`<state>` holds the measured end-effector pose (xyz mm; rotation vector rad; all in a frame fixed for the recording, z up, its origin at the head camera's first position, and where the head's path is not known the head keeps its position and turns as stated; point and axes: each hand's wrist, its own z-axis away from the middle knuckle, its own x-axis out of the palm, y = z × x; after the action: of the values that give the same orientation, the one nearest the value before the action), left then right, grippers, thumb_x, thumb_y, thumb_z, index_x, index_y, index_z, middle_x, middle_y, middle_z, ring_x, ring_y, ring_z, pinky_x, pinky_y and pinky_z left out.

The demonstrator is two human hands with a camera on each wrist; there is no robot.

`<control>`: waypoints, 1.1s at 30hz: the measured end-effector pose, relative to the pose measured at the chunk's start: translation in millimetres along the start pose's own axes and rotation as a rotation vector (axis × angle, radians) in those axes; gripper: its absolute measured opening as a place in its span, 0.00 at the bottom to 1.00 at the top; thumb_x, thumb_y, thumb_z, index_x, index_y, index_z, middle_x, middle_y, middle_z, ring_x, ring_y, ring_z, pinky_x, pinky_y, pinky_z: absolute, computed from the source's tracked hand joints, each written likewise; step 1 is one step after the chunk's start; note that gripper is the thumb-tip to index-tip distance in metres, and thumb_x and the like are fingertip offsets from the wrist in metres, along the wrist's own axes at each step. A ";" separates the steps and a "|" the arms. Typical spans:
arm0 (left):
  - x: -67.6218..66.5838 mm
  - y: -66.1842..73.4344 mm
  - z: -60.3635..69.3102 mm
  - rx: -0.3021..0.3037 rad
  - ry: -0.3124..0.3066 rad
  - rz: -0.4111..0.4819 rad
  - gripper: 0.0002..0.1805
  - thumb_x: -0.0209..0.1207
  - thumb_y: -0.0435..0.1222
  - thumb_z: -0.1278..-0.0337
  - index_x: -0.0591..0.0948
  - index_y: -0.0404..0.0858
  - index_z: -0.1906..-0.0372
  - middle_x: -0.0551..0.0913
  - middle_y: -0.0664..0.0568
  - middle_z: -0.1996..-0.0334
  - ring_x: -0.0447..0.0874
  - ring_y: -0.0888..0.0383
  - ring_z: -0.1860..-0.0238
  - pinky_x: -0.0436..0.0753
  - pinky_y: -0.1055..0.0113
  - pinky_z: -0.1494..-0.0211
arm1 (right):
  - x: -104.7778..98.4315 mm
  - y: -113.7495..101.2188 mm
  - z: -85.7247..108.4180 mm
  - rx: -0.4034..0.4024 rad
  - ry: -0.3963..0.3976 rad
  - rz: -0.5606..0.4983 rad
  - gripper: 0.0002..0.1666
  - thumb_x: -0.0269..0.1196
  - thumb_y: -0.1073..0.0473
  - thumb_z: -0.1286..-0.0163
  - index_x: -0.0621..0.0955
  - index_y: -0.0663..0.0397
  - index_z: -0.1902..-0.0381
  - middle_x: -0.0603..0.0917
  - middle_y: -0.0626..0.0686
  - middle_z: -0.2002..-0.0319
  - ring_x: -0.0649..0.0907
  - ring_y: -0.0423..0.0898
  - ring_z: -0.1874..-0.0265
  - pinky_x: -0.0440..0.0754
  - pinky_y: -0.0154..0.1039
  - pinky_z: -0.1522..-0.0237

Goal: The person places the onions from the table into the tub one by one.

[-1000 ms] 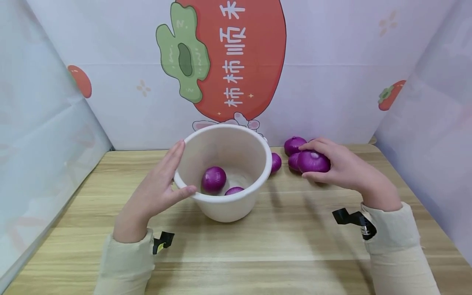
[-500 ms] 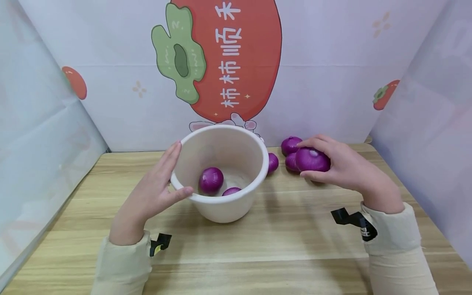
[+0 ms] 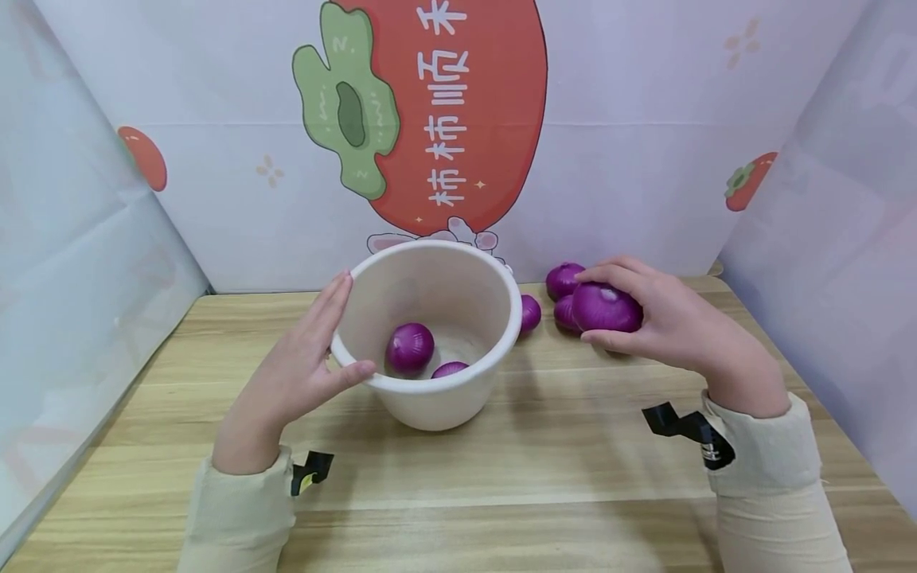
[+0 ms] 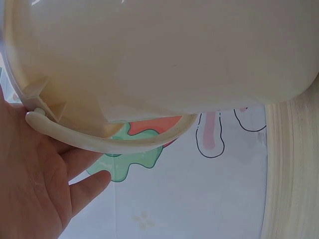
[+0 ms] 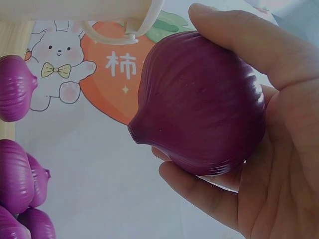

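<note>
The white bucket stands tilted toward the camera on the wooden table, with one whole purple onion and part of another visible inside. My left hand rests at its left rim, thumb on the front edge and fingers along the outside. In the left wrist view, the left hand is beside the bucket's handle. My right hand grips a purple onion between thumb and fingers. The right wrist view shows this onion raised in front of the right palm.
Purple onions lie behind and left of the right hand, near the back edge of the table. Another onion sits just right of the bucket. A printed cloth hangs behind, with more cloth at both sides.
The view has shifted slightly, moving the scene a little left in the picture. Both hands keep their holds; little else has visibly changed.
</note>
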<state>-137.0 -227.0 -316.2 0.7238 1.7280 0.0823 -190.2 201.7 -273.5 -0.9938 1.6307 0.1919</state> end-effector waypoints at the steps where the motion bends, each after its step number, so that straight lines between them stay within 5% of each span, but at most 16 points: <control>1: -0.2 0.1 0.0 -0.001 -0.002 0.001 0.57 0.63 0.60 0.44 0.45 0.43 0.19 0.47 0.49 0.19 0.51 0.44 0.20 0.66 0.34 0.29 | -0.2 -0.8 -0.1 0.000 0.002 0.000 0.34 0.76 0.56 0.44 0.78 0.43 0.40 0.77 0.51 0.43 0.81 0.51 0.50 0.86 0.51 0.55; 33: 0.5 0.5 0.2 0.016 0.014 0.007 0.56 0.65 0.56 0.45 0.46 0.43 0.19 0.49 0.48 0.19 0.54 0.43 0.22 0.69 0.33 0.32 | 7.3 -24.9 -20.3 -0.116 0.002 -0.014 0.32 0.76 0.54 0.43 0.79 0.46 0.41 0.79 0.50 0.45 0.80 0.47 0.49 0.86 0.44 0.57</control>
<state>-136.6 -226.4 -316.5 0.7427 1.7416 0.0789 -187.8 170.3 -263.9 -1.0931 1.6288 0.2786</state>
